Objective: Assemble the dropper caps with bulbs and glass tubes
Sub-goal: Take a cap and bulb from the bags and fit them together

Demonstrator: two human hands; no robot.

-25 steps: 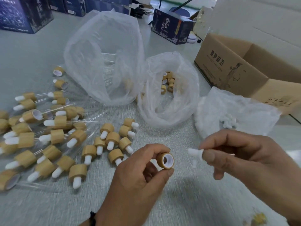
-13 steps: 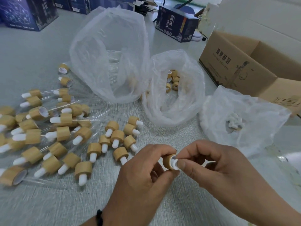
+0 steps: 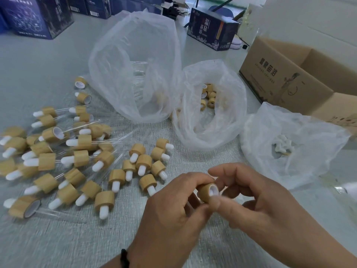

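Cap [image 3: 207, 192] lies sideways, mouth facing right, pinched by left hand [image 3: 173, 207] and right hand [image 3: 249, 196].

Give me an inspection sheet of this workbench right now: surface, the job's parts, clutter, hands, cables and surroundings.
Surface: grey table, woven mat under the work.
Job's things: wooden cap held between both hands, open end showing white inside; capped bulbs grouped on the mat; finished droppers with glass tubes piled further left; bag of glass tubes; bag of loose caps; bag of white bulbs.
Clutter: nothing seen beyond the parts.
Hands: left hand grips the cap's side; right hand fingers at its open end.
Cables: nothing seen.
Surroundings: open cardboard box at right; dark blue cartons behind.
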